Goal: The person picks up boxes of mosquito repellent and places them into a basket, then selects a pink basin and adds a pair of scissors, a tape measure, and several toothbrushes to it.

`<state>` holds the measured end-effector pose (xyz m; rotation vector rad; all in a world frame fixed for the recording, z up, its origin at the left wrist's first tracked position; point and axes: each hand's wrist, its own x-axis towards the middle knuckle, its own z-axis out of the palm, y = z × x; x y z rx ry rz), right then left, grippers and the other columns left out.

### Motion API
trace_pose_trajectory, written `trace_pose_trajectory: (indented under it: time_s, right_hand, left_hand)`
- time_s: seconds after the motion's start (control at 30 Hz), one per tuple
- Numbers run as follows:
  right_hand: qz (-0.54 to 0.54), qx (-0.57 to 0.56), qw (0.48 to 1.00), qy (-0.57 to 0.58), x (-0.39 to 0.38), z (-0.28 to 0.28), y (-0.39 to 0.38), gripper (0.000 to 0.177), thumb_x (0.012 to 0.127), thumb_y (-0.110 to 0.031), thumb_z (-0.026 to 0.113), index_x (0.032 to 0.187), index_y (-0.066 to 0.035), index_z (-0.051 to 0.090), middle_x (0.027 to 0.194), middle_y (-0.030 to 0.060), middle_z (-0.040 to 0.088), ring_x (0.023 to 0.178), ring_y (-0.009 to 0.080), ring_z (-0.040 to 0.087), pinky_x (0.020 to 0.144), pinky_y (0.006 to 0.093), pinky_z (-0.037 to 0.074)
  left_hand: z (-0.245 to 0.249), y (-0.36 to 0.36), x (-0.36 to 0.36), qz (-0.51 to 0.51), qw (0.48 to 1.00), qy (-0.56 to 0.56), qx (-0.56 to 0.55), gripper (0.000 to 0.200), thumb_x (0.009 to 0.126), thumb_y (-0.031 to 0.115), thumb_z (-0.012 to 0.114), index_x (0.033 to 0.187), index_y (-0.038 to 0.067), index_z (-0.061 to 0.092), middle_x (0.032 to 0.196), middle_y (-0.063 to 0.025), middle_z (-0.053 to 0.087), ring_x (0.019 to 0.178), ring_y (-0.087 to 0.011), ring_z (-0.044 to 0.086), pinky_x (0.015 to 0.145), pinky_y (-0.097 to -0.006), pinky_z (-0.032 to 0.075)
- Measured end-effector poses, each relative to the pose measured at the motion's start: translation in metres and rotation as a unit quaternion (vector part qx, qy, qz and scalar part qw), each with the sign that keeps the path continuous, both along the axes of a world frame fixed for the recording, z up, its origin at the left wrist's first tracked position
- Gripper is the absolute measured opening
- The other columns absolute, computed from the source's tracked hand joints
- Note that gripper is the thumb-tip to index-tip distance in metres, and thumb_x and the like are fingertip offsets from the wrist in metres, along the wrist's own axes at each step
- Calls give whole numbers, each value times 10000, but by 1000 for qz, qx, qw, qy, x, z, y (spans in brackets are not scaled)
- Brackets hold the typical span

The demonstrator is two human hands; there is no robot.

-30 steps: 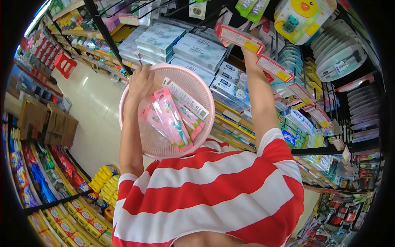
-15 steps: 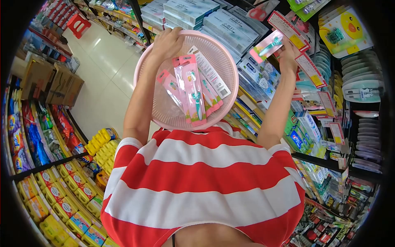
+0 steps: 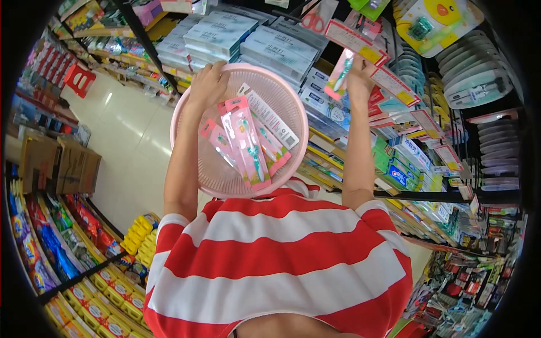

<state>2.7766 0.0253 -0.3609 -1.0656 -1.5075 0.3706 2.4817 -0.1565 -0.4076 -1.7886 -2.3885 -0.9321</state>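
My left hand (image 3: pixel 207 85) is closed over the far left rim of a pink plastic basket (image 3: pixel 297 121). Inside lie several packaged toothbrushes (image 3: pixel 248 145) with pink cards and teal-green handles, piled on each other; one pack (image 3: pixel 276 118) shows its white back with a barcode. Over by the shelf on the right, my right hand (image 3: pixel 359 81) grips another toothbrush pack (image 3: pixel 340 76), pink with a teal brush, held upright at its right edge. Part of that pack and some fingers are hidden near the red-and-white price tags (image 3: pixel 355 42).
Stacked pale blue boxes (image 3: pixel 276 49) fill the shelf beyond the basket. Hanging packs (image 3: pixel 479 87) and toothpaste boxes (image 3: pixel 401 174) line the right side. Brown cartons (image 3: pixel 76 166) and a red stool (image 3: pixel 79 80) stand on the aisle floor at left. Yellow bottles (image 3: pixel 107 296) fill the lower-left shelf.
The view has shifted, so the shelves appear further left and the basket slightly lower. My right hand has turned the toothbrush pack more upright, close to the price tags. My left hand keeps its grip.
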Motion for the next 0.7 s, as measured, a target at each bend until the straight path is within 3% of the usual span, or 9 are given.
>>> trace_pose_trajectory:
  time_s: [0.1,0.23,0.33,0.47,0.57,0.67,0.7]
  right_hand:
    - [89,-16,993,75,-3,-3,0,280,880,-182,515,992,57,606,916,131,656,838,200,598,781,325,436]
    - [126,-93,974,162,-5,-5,0,254,873,-140,531,1053,28,595,999,81,636,858,157,583,752,280,447]
    - [87,-107,984,108,5,-31,32,232,871,-136,543,1040,12,601,992,80,628,883,143,578,722,264,461]
    - [92,-160,944,273,-4,-10,9,285,861,-103,561,1129,-17,513,974,80,622,871,165,595,760,320,507]
    - [127,-206,912,332,5,-13,12,308,856,-95,578,1141,-38,479,1011,92,617,898,178,607,766,347,520]
    - [234,-297,876,300,11,-9,-4,276,856,-108,593,1110,-51,499,1072,103,602,956,194,606,770,357,525]
    - [285,-316,860,282,10,-9,-14,298,859,-114,590,1130,-51,484,1108,101,586,1015,209,588,834,369,512]
  left_hand:
    - [2,0,-2,-3,1000,-7,-5,389,855,308,458,1173,99,539,1038,-198,577,989,-387,530,869,-477,389]
    - [3,-3,-7,3,1000,-7,-6,387,856,305,454,1173,99,539,1036,-191,576,991,-382,525,874,-475,379]
    - [-1,-5,-14,4,1000,-3,3,386,856,301,461,1177,100,536,1030,-185,576,985,-369,529,878,-474,372]
    - [0,-11,-22,1,1000,0,13,382,859,297,464,1177,98,534,1027,-181,575,989,-361,531,876,-473,375]
    - [4,-14,-25,9,1000,6,4,383,861,297,466,1176,90,532,1027,-182,574,996,-360,532,876,-468,379]
    - [4,-17,-31,8,1000,10,-21,397,859,303,473,1186,85,528,1039,-196,573,1005,-363,532,878,-460,384]
    - [2,-14,-36,4,999,10,-31,404,858,306,476,1191,84,527,1045,-203,572,1008,-365,531,879,-457,385]
